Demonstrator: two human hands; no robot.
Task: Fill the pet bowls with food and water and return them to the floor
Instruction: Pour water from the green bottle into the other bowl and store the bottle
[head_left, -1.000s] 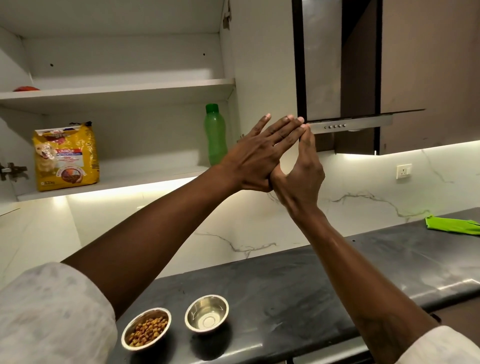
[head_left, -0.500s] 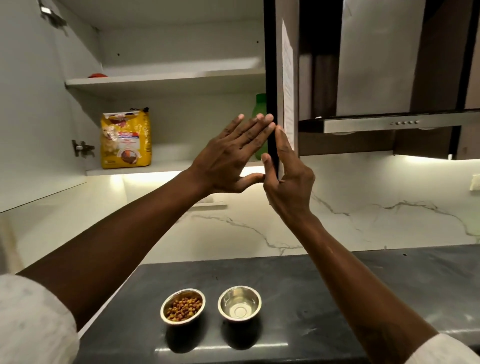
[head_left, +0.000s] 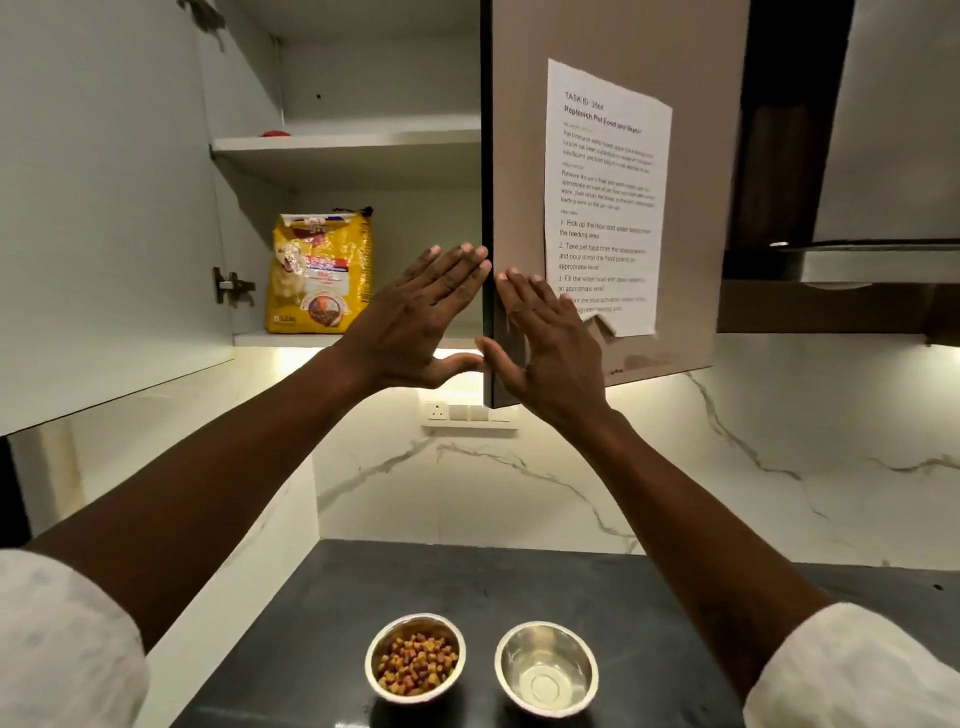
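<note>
steel bowls (head_left: 415, 659) well below hands (head_left: 415, 322)

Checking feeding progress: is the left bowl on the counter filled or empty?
Filled: the left bowl holds brown and yellow kibble covering its bottom, below the rim.

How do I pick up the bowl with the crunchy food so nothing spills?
Take the food bowl by its rim, reaching down from its left side: the other bowl sits close on its right. It stands upright with kibble inside, so keep it level.
</note>
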